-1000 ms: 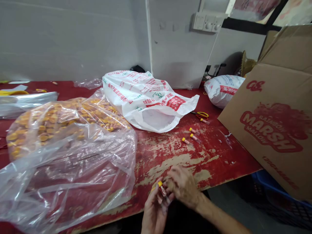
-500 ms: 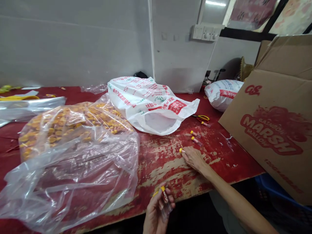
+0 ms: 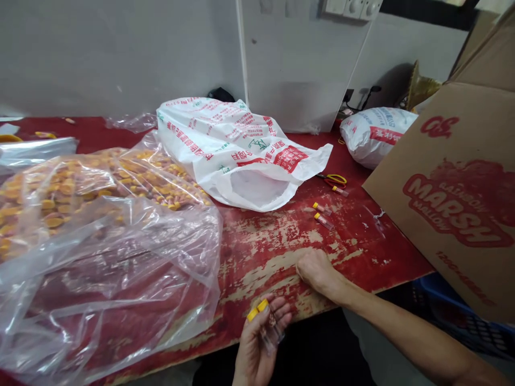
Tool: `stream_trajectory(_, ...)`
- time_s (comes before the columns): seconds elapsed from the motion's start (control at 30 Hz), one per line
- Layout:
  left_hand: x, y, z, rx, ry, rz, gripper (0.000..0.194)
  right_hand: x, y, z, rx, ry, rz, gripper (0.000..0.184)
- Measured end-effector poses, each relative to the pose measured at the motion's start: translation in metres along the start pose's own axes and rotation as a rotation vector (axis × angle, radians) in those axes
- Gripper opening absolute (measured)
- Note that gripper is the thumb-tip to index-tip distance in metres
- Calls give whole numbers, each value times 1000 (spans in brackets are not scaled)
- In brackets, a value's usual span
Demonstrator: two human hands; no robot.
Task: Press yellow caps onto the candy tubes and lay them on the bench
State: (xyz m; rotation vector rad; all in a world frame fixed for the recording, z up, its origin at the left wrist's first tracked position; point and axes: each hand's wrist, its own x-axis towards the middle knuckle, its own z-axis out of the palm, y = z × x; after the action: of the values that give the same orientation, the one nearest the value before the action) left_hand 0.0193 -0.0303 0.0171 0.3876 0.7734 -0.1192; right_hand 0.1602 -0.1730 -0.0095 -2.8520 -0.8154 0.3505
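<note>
At the table's front edge my left hand (image 3: 261,335), palm up, is closed around small clear tubes (image 3: 270,332) with yellow caps; two caps show by the thumb. Up and to the right, my right hand (image 3: 316,269) is curled on the worn red tabletop (image 3: 265,246). Its fingertips are turned away, and whatever is in them is hidden. Beyond it lie several loose yellow-capped tubes, the nearest tube (image 3: 324,221) on its side. To the left sits a big clear plastic bag (image 3: 161,273) full of yellow-capped tubes.
A white woven sack (image 3: 241,145) with red print lies behind the tubes, yellow-handled scissors (image 3: 336,179) beside it. The large cardboard box (image 3: 434,139) stands at the right, near another stuffed sack (image 3: 374,134). A blue crate (image 3: 454,305) sits below the table edge.
My right hand has curled in and shifted slightly nearer; the yellow-capped tube at its fingertips no longer shows. In my left hand, both caps now stand side by side. The view has tilted down.
</note>
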Motion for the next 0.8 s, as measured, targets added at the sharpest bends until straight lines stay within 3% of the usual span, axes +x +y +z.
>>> stream_trajectory(0.1, 5, -3, 2, -55, -82, -27, 18, -1, 1, -12, -91, -83, 23, 21)
stream_trajectory(0.27, 4, -2, -5, -105, -144, -20, 22, -20, -4, -32, -108, 19, -1, 30)
stream_trajectory(0.4, -4, 5, -8, -199, -130, 36, 25, -49, -45, -24, -18, 98, -97, 26)
stream_trajectory(0.5, -10, 12, -10, -256, -57, 92, 29, -65, -86, -15, 169, 238, -266, 21)
stream_trajectory(0.57, -15, 19, -15, -249, -35, 128, 29, -65, -96, -15, 270, 341, -374, 19)
stream_trajectory(0.67, -24, 36, -37, -223, -78, 192, 22, -46, -69, -27, 199, 520, -311, 27)
stream_trajectory(0.73, -35, 53, -61, -252, -90, 285, 19, -28, -29, -37, 40, 629, -110, 31)
stream_trajectory(0.8, -51, 72, -94, -309, -26, 428, 20, -7, 16, -40, -127, 603, 6, 34)
